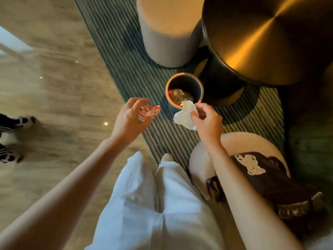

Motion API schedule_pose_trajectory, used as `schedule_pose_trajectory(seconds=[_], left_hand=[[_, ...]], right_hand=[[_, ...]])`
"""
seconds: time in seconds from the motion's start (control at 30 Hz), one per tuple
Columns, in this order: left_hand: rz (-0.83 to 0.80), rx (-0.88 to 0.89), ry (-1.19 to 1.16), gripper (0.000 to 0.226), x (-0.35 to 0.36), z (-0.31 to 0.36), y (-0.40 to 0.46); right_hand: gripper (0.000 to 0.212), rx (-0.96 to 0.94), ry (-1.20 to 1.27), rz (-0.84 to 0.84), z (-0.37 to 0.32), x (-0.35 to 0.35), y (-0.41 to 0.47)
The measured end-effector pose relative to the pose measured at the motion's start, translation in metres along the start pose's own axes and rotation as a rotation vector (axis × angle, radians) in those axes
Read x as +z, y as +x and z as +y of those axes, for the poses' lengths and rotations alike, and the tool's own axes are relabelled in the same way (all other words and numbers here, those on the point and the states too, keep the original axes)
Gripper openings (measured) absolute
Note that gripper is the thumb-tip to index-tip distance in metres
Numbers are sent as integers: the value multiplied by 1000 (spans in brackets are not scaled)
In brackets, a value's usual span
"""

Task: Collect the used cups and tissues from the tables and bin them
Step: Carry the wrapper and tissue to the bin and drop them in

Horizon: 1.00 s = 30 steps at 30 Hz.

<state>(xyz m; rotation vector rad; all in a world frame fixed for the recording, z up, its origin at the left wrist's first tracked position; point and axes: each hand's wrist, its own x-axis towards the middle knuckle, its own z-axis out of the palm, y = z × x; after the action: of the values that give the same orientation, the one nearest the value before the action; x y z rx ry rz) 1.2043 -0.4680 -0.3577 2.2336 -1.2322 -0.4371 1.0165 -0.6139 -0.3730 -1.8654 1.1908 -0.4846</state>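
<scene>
The right hand [207,121] pinched a crumpled white tissue [185,115] between thumb and fingertips, holding it just above the near rim of the small round bin [201,87], so that the tissue's upper edge overlapped the bin's opening. The left hand [131,117], well to the left of the bin and over the edge of the striped rug [126,69], was curled around a crushed red-and-white cup [149,112]; part of the cup stuck out past the fingers toward the bin. The two hands were apart, with the bin standing on the rug just beyond the gap between them.

Inside the bin some rubbish lay at the bottom, among it what looked like a clear bottle with a red cap, but the dim light made it hard to be sure. The cup was blurred and its markings could not be read. A round dark counter [270,33] with a metallic sheen was cut off by the top and right edges.
</scene>
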Motion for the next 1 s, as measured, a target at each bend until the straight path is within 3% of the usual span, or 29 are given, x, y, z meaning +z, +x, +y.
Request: schedule_pose_trajectory(seconds=[0.27, 0.5, 0.67, 0.77, 0.87, 1.0], left_hand=[[-321, 202, 41, 55, 41, -46, 157], [-517, 217, 6, 55, 156, -94, 268], [-649, 241, 35, 60, 261, -134, 303], [-676, 305, 96, 65, 303, -157, 312], [-668, 391, 160, 76, 316, -171, 313], [-674, 436, 215, 68, 305, -178, 317]], right_hand=[[19, 215, -51, 204, 27, 52, 70], [14, 436, -68, 338, 83, 109, 107], [27, 496, 67, 433, 137, 149, 135], [23, 532, 67, 433, 169, 174, 151], [18, 579, 43, 444, 193, 195, 163], [18, 646, -13, 448, 207, 218, 183]])
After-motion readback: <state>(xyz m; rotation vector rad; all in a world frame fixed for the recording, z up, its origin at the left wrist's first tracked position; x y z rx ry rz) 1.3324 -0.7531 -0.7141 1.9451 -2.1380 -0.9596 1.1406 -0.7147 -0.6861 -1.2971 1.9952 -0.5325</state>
